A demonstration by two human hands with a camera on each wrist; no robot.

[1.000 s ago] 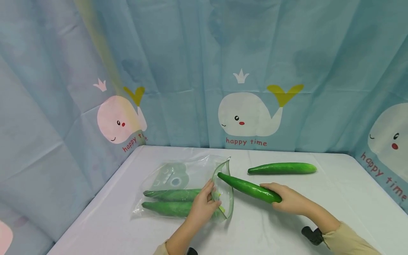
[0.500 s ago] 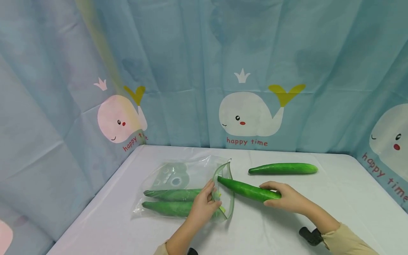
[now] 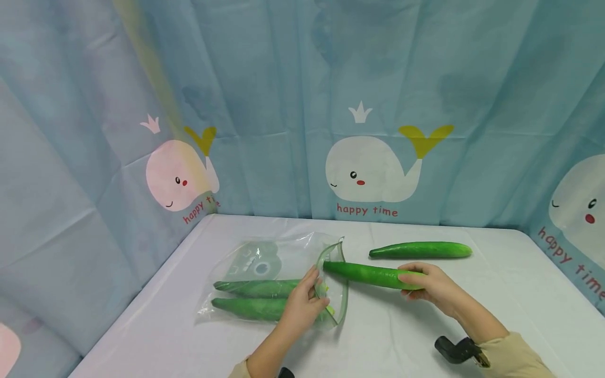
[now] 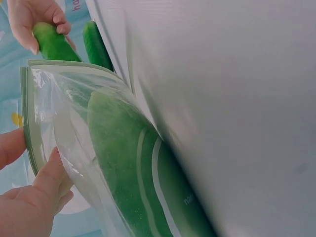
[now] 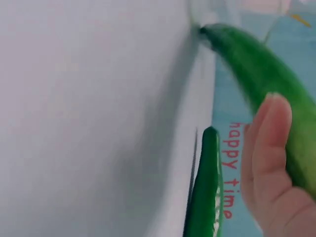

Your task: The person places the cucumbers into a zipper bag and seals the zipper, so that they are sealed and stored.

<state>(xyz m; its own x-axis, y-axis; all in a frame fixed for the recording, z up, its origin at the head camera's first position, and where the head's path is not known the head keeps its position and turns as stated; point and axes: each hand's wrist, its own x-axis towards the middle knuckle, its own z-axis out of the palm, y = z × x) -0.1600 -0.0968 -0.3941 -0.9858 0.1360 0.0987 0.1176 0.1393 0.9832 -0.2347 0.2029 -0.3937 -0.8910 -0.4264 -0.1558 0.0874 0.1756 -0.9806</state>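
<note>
My left hand (image 3: 299,308) holds the zip bag (image 3: 295,257) by its green-edged mouth, thumb and fingers at the rim (image 4: 28,118). The clear bag lies with its mouth facing right and spread apart. Inside are two cucumbers side by side, a rear one (image 3: 257,288) and a front one (image 3: 250,308); the left hand hides part of them. A further cucumber (image 3: 366,274) is gripped near its paler right end by my right hand (image 3: 432,286). Its dark narrow tip is within the bag's mouth, and the thumb (image 5: 274,128) lies along its side in the right wrist view.
Another cucumber (image 3: 420,250) lies on the white tablecloth (image 3: 387,336) behind the right hand. A blue curtain (image 3: 283,105) with whale prints rises behind and beside the table. Black wrist mounts (image 3: 456,350) sit by the sleeves.
The right hand has raised the cucumber's right end and shifted its grip towards that end, so the cucumber lies closer to level. Its tip stays at the bag's mouth. The left hand keeps still.
</note>
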